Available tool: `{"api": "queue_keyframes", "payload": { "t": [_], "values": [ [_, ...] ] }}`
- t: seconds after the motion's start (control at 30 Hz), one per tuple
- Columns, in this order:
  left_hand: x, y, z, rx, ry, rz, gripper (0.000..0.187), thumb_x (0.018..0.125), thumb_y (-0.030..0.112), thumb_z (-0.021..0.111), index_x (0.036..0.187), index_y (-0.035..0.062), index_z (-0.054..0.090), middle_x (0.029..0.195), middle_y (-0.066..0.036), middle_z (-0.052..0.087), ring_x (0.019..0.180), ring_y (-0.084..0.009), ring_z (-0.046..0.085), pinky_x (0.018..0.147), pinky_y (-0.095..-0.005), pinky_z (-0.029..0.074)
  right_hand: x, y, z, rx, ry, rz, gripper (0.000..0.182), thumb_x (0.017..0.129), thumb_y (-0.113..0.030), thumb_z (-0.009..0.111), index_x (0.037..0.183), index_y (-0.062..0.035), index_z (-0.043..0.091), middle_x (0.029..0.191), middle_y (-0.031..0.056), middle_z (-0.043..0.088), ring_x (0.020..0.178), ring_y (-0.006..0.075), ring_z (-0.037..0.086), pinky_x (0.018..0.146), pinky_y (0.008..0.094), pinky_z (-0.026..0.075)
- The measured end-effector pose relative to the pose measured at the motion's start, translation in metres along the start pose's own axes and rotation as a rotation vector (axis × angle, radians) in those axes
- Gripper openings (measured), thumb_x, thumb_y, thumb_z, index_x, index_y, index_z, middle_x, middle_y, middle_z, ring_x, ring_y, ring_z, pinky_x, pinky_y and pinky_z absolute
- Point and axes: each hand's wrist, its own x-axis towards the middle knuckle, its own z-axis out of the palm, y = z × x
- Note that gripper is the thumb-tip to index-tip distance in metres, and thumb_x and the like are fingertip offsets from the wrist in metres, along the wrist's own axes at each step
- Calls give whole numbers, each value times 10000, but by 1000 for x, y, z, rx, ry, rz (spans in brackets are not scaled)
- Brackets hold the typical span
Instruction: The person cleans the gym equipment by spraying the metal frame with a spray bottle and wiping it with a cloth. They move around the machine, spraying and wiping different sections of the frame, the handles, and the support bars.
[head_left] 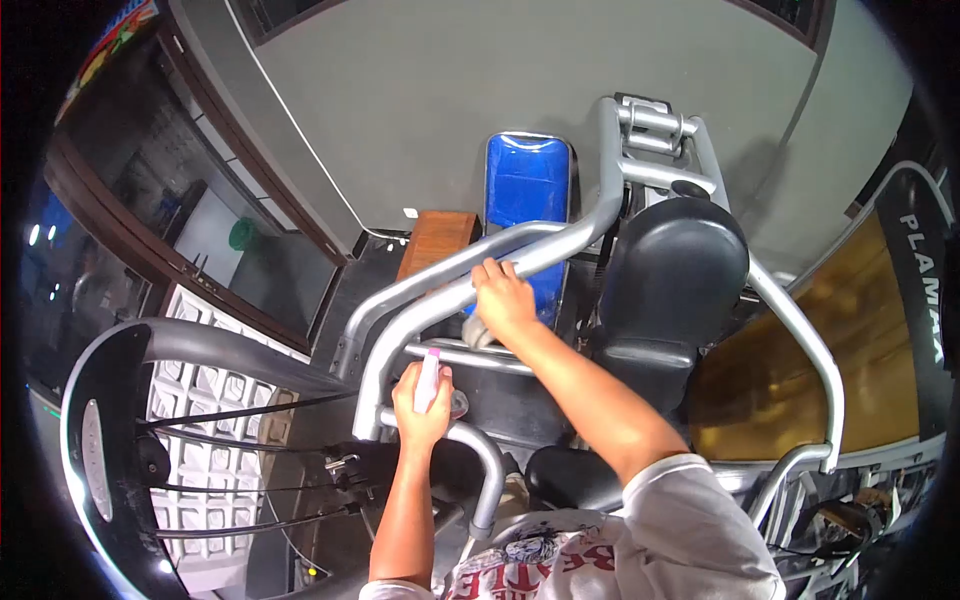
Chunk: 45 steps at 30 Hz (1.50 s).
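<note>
My left hand [422, 405] is closed around a small white bottle with a pink top [428, 380], held upright near the lower bend of the silver frame. Further forward, my right hand [503, 298] lies over the thick silver tube [440, 308] of a gym machine, its fingers bent round the top. A greyish cloth [478, 332] hangs below that hand, beside the tube; part of it is hidden by the hand and wrist.
A black padded seat back [675, 270] stands right of my arm. Behind are a blue bench [527, 180] and a wooden box [438, 240]. Cables [250, 490] run at the lower left, and a curved silver tube [810, 350] rises at the right.
</note>
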Motion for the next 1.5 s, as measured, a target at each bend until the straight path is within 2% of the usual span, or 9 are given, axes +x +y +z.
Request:
{"api": "queue_keyframes", "payload": {
  "t": [0.13,0.3,0.53,0.67,0.83,0.93,1.13,1.37,1.5],
  "values": [
    [-4,4,-1,-41,49,32,113,886,51,715,831,-11,639,694,-71,602,606,-164,581,585,-326,456,31,68,-43,-215,-110,313,281,895,-117,564,1146,-29,655,1085,154,668,1026,371,663,747,498,606],
    [-1,5,-1,-74,68,-37,98,879,36,714,834,-13,643,730,-76,614,637,-166,593,601,-329,463,32,76,-20,-243,156,275,225,882,-99,562,1058,-39,690,1107,123,650,1069,355,639,743,477,618],
    [-6,-1,-4,-67,121,-6,69,860,3,713,895,-27,661,812,-112,653,718,-219,636,684,-341,505,6,24,-5,-75,63,-132,258,751,-82,695,1006,-115,677,1005,74,622,1011,313,636,795,495,588],
    [-5,-7,-7,-3,81,128,58,919,5,696,956,-37,680,850,-78,662,692,-137,670,621,-282,549,22,107,-44,-179,278,170,186,817,-77,626,985,-115,697,1052,60,634,1016,328,628,760,482,589],
    [-4,3,-6,-26,55,118,53,901,-24,687,952,-36,682,842,-92,659,695,-142,666,627,-287,553,20,61,-9,-17,239,384,179,830,-73,606,979,-113,697,1055,71,629,1038,332,623,757,501,582],
    [-2,-1,-7,-14,89,200,48,894,-35,682,942,-39,680,849,-97,664,694,-153,668,628,-290,553,2,10,2,-77,113,-103,262,735,-66,681,993,-110,670,1017,65,595,1048,327,606,814,477,591],
    [-4,1,-9,-65,100,106,97,832,-27,726,915,-15,677,880,-140,693,759,-242,674,720,-340,531,85,120,-28,-248,-39,-8,216,812,-50,653,1023,-12,675,1151,216,630,1037,399,629,875,508,561],
    [-2,4,-11,-39,131,151,105,824,-34,724,916,-16,677,887,-143,689,760,-241,673,719,-332,527,150,169,-95,-20,297,188,413,897,-384,727,1013,13,710,1252,257,615,1152,446,594,979,544,483],
    [-2,6,-10,-81,168,146,91,828,-35,721,906,-27,677,839,-124,678,736,-226,661,693,-335,519,92,110,-102,-478,-348,321,706,928,-639,541,1208,-12,708,1376,208,571,1358,401,445,1104,611,344]
  ]
}}
